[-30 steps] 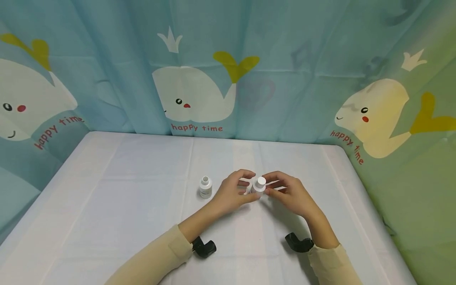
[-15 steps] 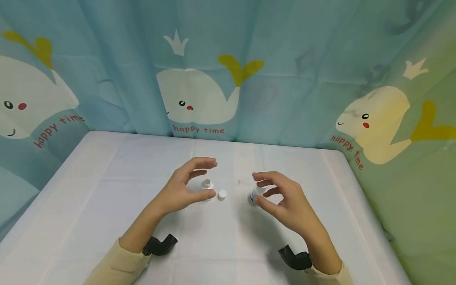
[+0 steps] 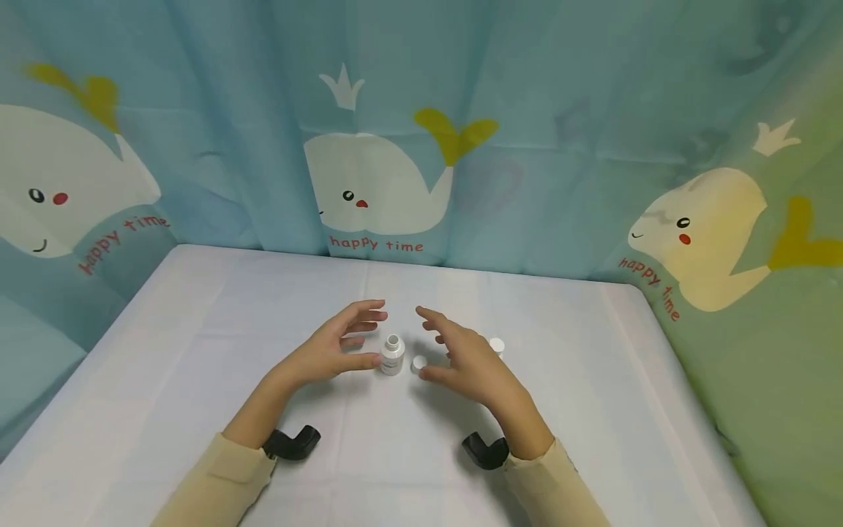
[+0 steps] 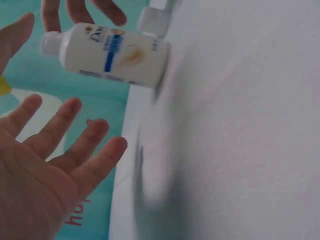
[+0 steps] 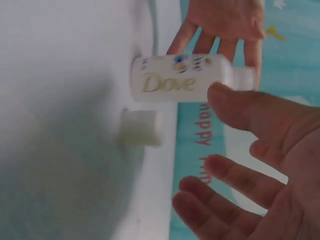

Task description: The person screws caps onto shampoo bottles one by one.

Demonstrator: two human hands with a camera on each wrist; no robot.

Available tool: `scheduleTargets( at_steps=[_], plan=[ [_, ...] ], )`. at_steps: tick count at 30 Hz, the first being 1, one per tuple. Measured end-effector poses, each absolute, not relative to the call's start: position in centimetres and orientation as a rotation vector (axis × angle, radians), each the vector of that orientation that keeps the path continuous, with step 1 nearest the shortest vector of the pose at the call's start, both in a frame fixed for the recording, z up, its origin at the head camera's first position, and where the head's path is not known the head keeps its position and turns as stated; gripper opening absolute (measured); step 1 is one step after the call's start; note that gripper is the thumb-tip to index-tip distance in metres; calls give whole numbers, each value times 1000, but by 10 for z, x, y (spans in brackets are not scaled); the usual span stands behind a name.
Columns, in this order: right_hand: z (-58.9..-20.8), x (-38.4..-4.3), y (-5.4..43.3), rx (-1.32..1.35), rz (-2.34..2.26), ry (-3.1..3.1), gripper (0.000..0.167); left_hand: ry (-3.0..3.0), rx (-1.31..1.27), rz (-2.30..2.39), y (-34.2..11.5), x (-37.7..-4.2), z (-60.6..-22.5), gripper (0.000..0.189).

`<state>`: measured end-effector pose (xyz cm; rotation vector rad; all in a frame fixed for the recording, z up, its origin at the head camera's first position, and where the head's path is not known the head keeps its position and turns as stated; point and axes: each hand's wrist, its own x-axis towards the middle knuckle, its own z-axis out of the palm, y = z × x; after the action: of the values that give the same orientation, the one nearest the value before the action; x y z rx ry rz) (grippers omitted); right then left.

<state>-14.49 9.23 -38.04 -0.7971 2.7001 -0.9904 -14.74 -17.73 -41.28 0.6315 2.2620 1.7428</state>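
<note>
1. On the white-covered table [image 3: 263, 296], an uncapped white bottle [image 3: 391, 357] is stood upright between the two hands, its bare neck turned upward; "Dove" lettering is shown on it in the right wrist view.
2. Just beside the bottle, on the right, a loose white cap [image 3: 418, 364] is laid on the cloth.
3. By the left hand [image 3: 329, 348], nothing is gripped: its fingers are spread apart, its thumb is brought close to the bottle, and whether contact is made cannot be told.
4. By the right hand [image 3: 470, 362], nothing is gripped either; its fingers are slightly bent and its thumb is held apart from them, near the cap.
5. Beyond the right hand, another white top [image 3: 497, 345] is seen, partly hidden.
6. Behind the table, a blue-green curtain [image 3: 250, 168] is hung, printed with whales.
</note>
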Motion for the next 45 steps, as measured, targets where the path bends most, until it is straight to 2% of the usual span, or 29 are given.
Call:
scheduleTargets(
  at_steps=[6, 12, 18, 22, 28, 35, 45],
  plan=[
    [-397, -143, 92, -792, -908, 2676, 85, 2243, 594, 1662, -169, -146, -423, 81],
    [-412, -141, 87, -909, -745, 2730, 72, 2332, 589, 1605, -163, -144, -427, 76],
    [-415, -140, 85, -948, -669, 2773, 62, 2377, 590, 1594, -156, -142, -429, 62],
    [-414, -139, 84, -991, -617, 2790, 52, 2409, 580, 1591, -153, -141, -432, 54],
    [-415, -138, 84, -1002, -642, 2828, 28, 2402, 570, 1628, -153, -143, -433, 49],
    [-408, -139, 86, -1053, -833, 2849, 26, 2387, 543, 1692, -152, -144, -428, 46],
    [-374, -129, 93, -1064, -1528, 2656, 23, 2348, 506, 1777, -152, -137, -407, 46]
  ],
)
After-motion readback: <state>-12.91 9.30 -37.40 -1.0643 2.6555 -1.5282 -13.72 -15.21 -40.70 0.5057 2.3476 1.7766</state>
